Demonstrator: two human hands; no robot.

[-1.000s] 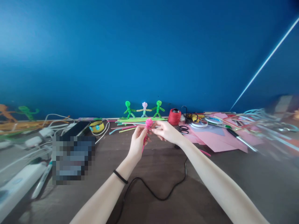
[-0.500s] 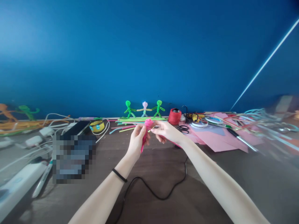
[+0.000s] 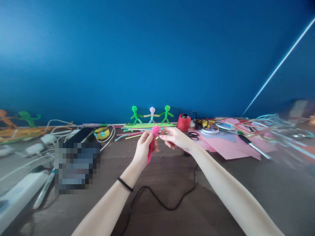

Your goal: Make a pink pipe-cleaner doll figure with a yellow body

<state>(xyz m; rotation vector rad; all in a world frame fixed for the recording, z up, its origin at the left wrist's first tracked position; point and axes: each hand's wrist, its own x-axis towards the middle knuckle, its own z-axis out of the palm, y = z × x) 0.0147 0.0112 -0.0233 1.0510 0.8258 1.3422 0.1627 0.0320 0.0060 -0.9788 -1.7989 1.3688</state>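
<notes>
A bright pink pipe cleaner figure [image 3: 155, 129] with a round coiled top is held upright over the table. My left hand [image 3: 143, 147] is closed around its stem, and pink strands hang below the fingers. At the right of the coiled top, my right hand [image 3: 174, 138] is pinched, apparently on a pink pipe cleaner end; a bit of pink shows below that wrist. Behind the hands lie loose green and coloured pipe cleaners [image 3: 147, 126]. Against the wall stand a green figure [image 3: 134, 113], a pale pink-headed figure [image 3: 152, 113] and another green figure [image 3: 167, 113].
To the right are a red spool [image 3: 183, 123], scissors [image 3: 193, 135], pink paper [image 3: 226, 147] and a black-handled pen-like tool [image 3: 256, 148]. On the left are a dark phone [image 3: 82, 135], a power strip [image 3: 23, 196] and white cables. A black cable [image 3: 169, 208] crosses the front.
The pink strands below my left hand hang slightly lower. My right hand has shifted a little at the coiled top. Both hands keep their hold.
</notes>
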